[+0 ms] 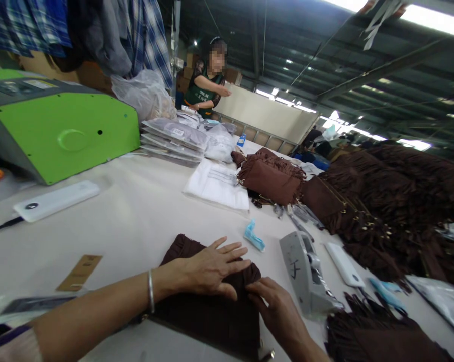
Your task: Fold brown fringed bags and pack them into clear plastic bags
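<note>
A dark brown fabric bag (219,322) with a gathered, fringed edge lies flat on the white table in front of me. My left hand (211,266), with a bracelet at the wrist, rests palm down across the upper part of the bag, its fingers spread. At the bag's right edge, the fingers of my right hand (274,301) are pinched on the brown fabric. A metal piece shows at the lower right corner of the bag.
A green machine (72,133) stands at the left. A grey tape dispenser (305,274) is right of my hands. Brown fringed bags (396,186) are heaped at the right. Plastic packets (174,138) lie ahead, near a person (206,85) across the table.
</note>
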`<state>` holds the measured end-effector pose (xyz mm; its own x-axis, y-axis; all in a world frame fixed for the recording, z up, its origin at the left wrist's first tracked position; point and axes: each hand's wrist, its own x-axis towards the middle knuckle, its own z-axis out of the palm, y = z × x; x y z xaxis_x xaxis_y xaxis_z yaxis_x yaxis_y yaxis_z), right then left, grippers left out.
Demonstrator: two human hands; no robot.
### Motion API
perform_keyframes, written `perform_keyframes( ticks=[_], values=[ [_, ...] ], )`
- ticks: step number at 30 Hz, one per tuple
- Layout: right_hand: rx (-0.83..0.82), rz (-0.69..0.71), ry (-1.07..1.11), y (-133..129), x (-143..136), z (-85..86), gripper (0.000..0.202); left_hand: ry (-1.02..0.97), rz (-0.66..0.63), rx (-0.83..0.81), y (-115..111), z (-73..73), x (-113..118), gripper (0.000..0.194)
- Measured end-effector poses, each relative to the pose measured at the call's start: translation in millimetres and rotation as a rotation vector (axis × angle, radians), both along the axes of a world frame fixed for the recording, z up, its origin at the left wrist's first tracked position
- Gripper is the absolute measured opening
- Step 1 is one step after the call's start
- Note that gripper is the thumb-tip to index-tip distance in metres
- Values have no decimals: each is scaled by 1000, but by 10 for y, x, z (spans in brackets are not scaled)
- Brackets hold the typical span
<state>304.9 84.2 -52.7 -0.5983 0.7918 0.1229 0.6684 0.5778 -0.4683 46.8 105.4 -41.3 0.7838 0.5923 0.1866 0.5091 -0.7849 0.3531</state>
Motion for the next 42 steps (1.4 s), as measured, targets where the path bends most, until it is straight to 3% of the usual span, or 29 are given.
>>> perform_keyframes(
  ticks=[6, 13, 16, 18, 22, 28, 30, 34, 42],
  values=[
    [-31, 49, -16, -69, -23, 55, 15, -23, -129, -1, 45, -173, 220, 62],
    [-64, -115, 148, 43, 97, 190, 4, -70, -56, 147, 64, -148, 337, 17],
    [-50, -137, 42, 34, 50, 129, 23, -17, -19, 229, 73, -171, 448, 11],
    [-32, -137, -3, 11, 25, 38, 23, 3, 6, 255, 74, -213, 494, 9],
    [-3, -160, 89, 13, 102, -89, 15, -38, 18, 163, 83, -263, 451, 7],
    [-163, -162, 242, 76, 277, -8, 13, -157, -70, -35, 113, -132, 310, 11],
    [-184, -127, 230, 70, 263, -7, 12, -164, 5, -56, 124, -75, 337, 4],
    [-176, -109, 225, 52, 214, -37, 12, -71, 255, -75, 197, -22, 518, 11],
    [-185, -246, 401, 147, 308, 104, 23, 46, 371, -138, 337, -55, 916, 19]
  ],
)
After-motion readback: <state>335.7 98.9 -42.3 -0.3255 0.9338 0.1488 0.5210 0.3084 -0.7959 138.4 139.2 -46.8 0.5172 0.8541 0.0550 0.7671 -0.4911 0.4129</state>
